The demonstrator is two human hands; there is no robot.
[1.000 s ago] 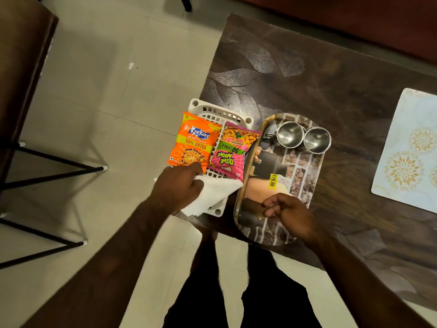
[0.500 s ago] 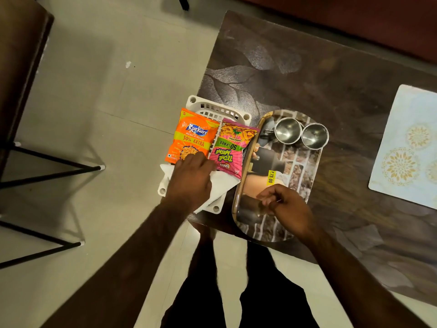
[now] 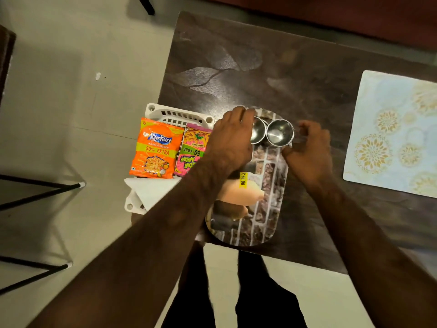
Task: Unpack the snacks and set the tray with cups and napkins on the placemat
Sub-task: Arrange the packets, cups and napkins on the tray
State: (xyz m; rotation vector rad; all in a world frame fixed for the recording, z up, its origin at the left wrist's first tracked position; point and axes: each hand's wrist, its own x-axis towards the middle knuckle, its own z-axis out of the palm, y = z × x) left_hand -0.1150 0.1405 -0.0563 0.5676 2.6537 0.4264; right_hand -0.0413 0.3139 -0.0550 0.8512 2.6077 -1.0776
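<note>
I see a long oval tray with a brick-wall picture [image 3: 267, 209] lying on the dark brown wooden table [image 3: 260, 67], near the table's left end. Two shiny round steel cups stand side by side at the tray's far end, and they look like they touch. They are the left steel cup [image 3: 259, 131] and the right steel cup [image 3: 280, 132].

The left hand [image 3: 233, 136] lies over part of the left steel cup and the tray's far left rim, with its fingers bent down. I cannot tell if it holds anything. The right hand [image 3: 309, 152] is at the tray's right rim, just beside the right steel cup, with its fingers curled in. I cannot tell if it grips the rim.

A small yellow price sticker [image 3: 242, 178] is stuck on the tray. Just left of the tray is a white plastic basket with holes [image 3: 179, 112]. On it lie an orange snack packet [image 3: 156, 150] and a pink snack packet [image 3: 192, 150], side by side. A white paper napkin [image 3: 153, 192] lies at the basket's near end.

The pale blue placemat with gold flowers [image 3: 390, 129] lies at the right of the table, well apart from the tray.
</note>
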